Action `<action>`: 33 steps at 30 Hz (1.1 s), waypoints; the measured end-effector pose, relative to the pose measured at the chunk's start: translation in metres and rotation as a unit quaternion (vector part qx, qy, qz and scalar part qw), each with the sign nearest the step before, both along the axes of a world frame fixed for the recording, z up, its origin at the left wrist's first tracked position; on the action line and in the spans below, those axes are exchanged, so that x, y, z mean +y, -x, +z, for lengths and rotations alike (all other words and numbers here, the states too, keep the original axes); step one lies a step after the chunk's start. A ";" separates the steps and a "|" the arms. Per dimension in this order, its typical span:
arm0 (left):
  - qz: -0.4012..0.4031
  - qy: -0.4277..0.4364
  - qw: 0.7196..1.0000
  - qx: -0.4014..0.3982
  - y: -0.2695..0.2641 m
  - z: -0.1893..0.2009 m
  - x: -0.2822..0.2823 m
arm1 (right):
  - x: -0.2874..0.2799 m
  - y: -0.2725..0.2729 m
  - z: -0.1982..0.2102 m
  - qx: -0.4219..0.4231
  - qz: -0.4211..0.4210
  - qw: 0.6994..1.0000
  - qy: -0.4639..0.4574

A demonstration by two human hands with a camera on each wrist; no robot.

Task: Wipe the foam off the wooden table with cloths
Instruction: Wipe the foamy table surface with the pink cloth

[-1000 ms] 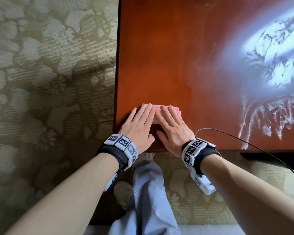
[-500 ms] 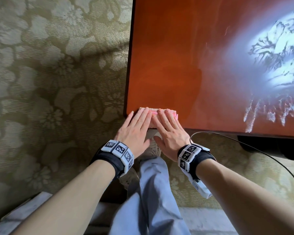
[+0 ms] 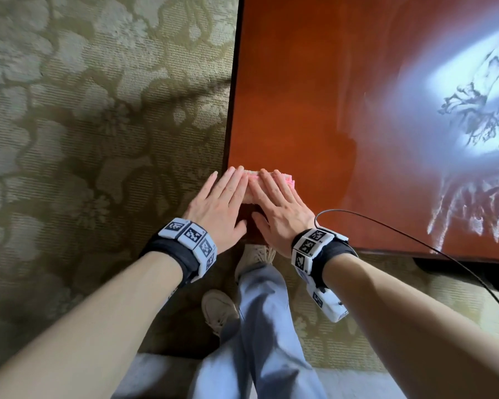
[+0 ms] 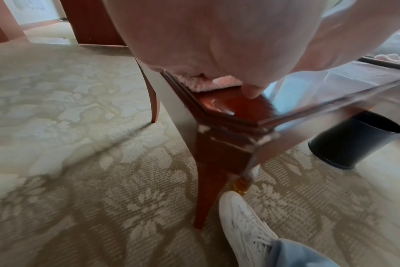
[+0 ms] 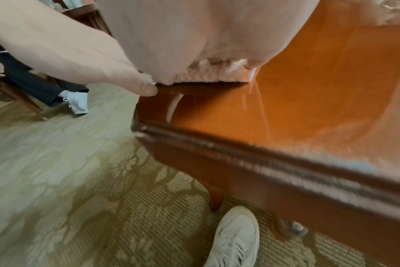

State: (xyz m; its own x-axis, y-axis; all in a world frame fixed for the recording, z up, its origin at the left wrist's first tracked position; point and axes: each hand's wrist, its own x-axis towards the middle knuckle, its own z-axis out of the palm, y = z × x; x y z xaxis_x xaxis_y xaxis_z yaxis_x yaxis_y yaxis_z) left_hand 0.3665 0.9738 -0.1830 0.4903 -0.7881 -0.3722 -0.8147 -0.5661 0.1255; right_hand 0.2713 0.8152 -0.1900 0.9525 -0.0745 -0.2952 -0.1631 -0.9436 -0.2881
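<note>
A folded pink cloth lies at the near left corner of the reddish wooden table. My left hand and right hand lie side by side on it, fingers straight and flat, pressing it down. The left wrist view shows the cloth under my palm at the table corner; the right wrist view shows the cloth under my right palm. White foam covers the right part of the tabletop, with streaks running toward the near edge.
Patterned beige carpet lies left of and below the table. A black bin stands under the table at the right. A black cable crosses the near edge. My shoes stand by the corner leg. Another person's legs show far left.
Both hands with the cloth slid toward the table's left edge and near corner over the last second, then pushed slightly away from the near edge.
</note>
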 end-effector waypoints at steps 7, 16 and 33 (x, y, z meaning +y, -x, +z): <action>-0.007 0.005 1.000 -0.016 -0.071 -0.002 -0.048 | -0.042 -0.070 0.001 -0.005 -0.033 0.999 -0.008; -0.007 0.012 1.000 -0.002 -0.174 -0.005 -0.127 | -0.121 -0.169 -0.001 -0.007 -0.042 0.999 -0.017; 0.010 -0.020 1.000 -0.001 -0.329 0.005 -0.245 | -0.238 -0.332 0.001 0.008 -0.019 1.000 -0.018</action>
